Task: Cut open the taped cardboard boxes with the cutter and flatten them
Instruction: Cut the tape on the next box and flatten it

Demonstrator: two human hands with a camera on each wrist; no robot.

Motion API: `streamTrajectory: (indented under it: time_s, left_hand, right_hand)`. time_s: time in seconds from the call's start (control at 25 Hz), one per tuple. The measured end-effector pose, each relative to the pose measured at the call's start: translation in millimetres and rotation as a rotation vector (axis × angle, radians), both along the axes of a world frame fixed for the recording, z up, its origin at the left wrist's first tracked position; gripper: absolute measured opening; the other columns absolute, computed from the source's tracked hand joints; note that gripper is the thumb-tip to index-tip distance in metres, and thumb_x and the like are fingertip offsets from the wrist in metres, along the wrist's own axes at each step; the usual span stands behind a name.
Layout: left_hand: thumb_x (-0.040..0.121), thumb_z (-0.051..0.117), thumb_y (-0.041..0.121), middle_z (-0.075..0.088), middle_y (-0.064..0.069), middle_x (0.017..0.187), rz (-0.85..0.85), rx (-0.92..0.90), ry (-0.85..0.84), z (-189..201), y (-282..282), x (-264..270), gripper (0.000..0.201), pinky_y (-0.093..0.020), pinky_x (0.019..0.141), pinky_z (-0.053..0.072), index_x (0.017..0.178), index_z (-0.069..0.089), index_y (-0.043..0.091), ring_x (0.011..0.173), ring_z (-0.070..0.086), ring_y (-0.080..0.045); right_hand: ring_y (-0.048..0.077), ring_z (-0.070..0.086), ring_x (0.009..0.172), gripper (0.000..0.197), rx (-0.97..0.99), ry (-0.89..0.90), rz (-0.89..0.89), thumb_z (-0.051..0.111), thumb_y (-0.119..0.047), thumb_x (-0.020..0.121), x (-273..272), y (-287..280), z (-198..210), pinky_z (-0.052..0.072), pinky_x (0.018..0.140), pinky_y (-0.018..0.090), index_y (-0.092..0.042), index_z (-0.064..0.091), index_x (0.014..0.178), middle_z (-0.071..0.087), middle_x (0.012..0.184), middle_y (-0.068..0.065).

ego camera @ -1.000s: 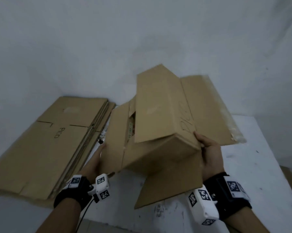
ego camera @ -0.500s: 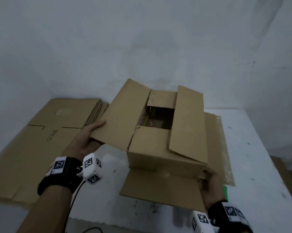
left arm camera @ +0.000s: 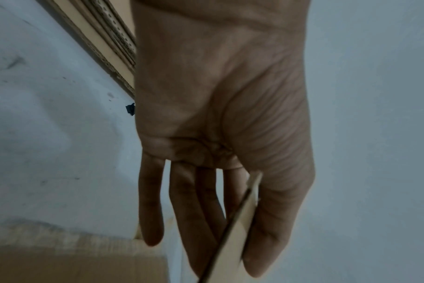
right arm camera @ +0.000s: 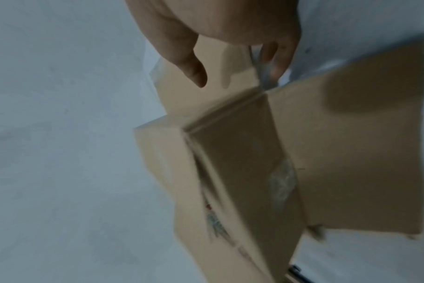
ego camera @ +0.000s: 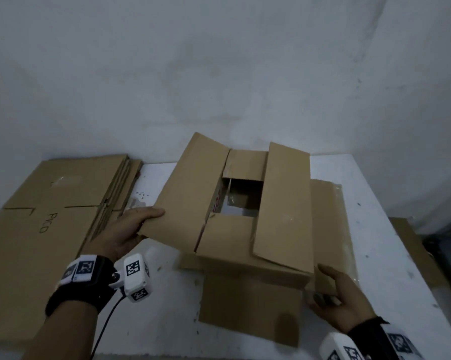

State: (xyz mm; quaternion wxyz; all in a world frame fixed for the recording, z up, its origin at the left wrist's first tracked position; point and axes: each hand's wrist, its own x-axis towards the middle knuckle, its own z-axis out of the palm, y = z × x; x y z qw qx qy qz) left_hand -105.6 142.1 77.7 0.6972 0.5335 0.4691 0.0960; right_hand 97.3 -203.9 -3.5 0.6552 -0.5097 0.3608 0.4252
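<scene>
— Where's the box point(ego camera: 245, 229)?
— Mid-table point(ego camera: 388, 242), long side running away. Left hand point(ego camera: 125, 235) pinching the left flap; right hand point(ego camera: 341, 305) loose, fingers spread, touching the near right corner.

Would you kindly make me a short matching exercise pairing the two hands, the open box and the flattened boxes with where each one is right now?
Things:
1. left hand
2. right hand
3. open brown cardboard box
4. stack of flattened brown cardboard boxes

Places:
A. lying flat on the left of the white table
B. holding the edge of the box's left flap
C. standing mid-table, flaps up
D. at the box's near right corner, fingers spread

Pairs: 1-B, 2-D, 3-C, 4-A
</scene>
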Motion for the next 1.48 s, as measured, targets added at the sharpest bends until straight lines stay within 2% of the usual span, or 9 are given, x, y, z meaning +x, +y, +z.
streamTrajectory:
  time_s: [0.2,0.32,0.52,0.64,0.76,0.96,1.16,1.36,1.48]
  left_hand:
    - [0.087,0.070,0.017,0.069,-0.020,0.114,0.014,0.061,0.090,-23,-1,6,0.022,-0.050,0.091,0.052,0.104,0.072,0.002,0.105,0.063,-0.039]
    - [0.086,0.072,0.016,0.070,-0.018,0.114,-0.031,0.146,0.173,-31,2,4,0.023,-0.049,0.092,0.053,0.106,0.074,0.004,0.105,0.064,-0.038]
    - [0.075,0.082,0.012,0.056,-0.009,0.129,-0.359,0.805,0.477,-39,4,12,0.071,-0.041,0.092,0.048,0.140,0.053,0.025,0.115,0.055,-0.029]
    - [0.074,0.068,0.016,0.052,-0.006,0.131,-0.718,1.313,0.576,-39,-26,39,0.067,-0.041,0.098,0.038,0.138,0.054,0.030,0.119,0.047,-0.028]
    - [0.089,0.059,0.030,0.053,-0.002,0.139,-0.982,1.276,0.368,-37,-69,75,0.055,-0.036,0.105,0.034,0.143,0.050,0.029,0.127,0.046,-0.023]
    - [0.067,0.070,0.078,0.018,-0.004,0.164,-1.301,1.040,0.625,-61,-100,113,0.125,-0.045,0.123,0.013,0.159,0.006,0.023,0.150,0.015,-0.026]
    - [0.056,0.070,0.084,0.038,-0.007,0.145,-1.233,1.205,0.548,-67,-97,110,0.127,-0.043,0.113,0.029,0.155,0.017,0.022,0.130,0.038,-0.026]
    - [0.061,0.057,0.083,0.055,-0.008,0.123,-0.814,1.470,0.231,-81,-101,58,0.103,-0.048,0.099,0.044,0.142,0.034,0.024,0.109,0.056,-0.028]
    - [0.080,0.057,0.069,0.056,0.000,0.117,-0.697,1.491,0.042,-67,-118,31,0.068,-0.043,0.099,0.047,0.133,0.048,0.028,0.105,0.055,-0.019]
  right_hand:
    - [0.036,0.055,0.097,0.039,-0.013,-0.138,-0.012,0.067,-0.013,0.092,23,-11,-1,0.050,0.083,0.039,-0.019,0.060,0.130,0.057,0.116,0.015]
    - [0.042,0.039,0.133,0.024,-0.154,-0.106,-0.138,0.064,-0.004,0.090,27,-6,-10,0.048,0.103,0.049,-0.023,0.072,0.103,0.039,0.149,0.010]
    - [0.037,0.064,0.105,0.106,-0.167,-0.217,-0.166,0.094,-0.021,0.024,37,-12,-31,0.056,0.077,0.044,-0.014,0.065,0.126,0.064,0.124,0.012]
    - [0.033,0.052,0.118,0.088,-0.324,-0.430,-0.130,0.085,-0.024,0.062,27,12,-7,0.048,0.081,0.040,-0.026,0.050,0.142,0.047,0.143,0.007]
    - [0.029,0.049,0.121,0.066,-0.339,-0.745,0.062,0.083,-0.031,0.075,23,44,15,0.048,0.088,0.040,-0.035,0.052,0.133,0.041,0.147,0.006]
    - [0.035,0.022,0.144,0.108,-0.572,-1.054,0.888,0.082,-0.064,0.064,23,95,30,0.029,0.114,0.055,-0.034,0.026,0.151,0.018,0.158,0.010]
    - [0.037,0.011,0.146,0.119,-0.729,-1.140,1.151,0.082,-0.060,0.062,18,106,16,0.025,0.114,0.063,-0.030,0.009,0.151,0.008,0.158,0.009]
    - [0.020,0.056,0.109,0.057,-0.199,-0.950,0.607,0.067,-0.025,0.089,40,73,50,0.049,0.086,0.036,-0.028,0.043,0.140,0.054,0.130,0.004]
    - [0.021,0.064,0.094,0.047,-0.228,-0.936,0.547,0.063,-0.012,0.090,61,47,63,0.053,0.076,0.035,-0.023,0.052,0.134,0.066,0.109,0.010]
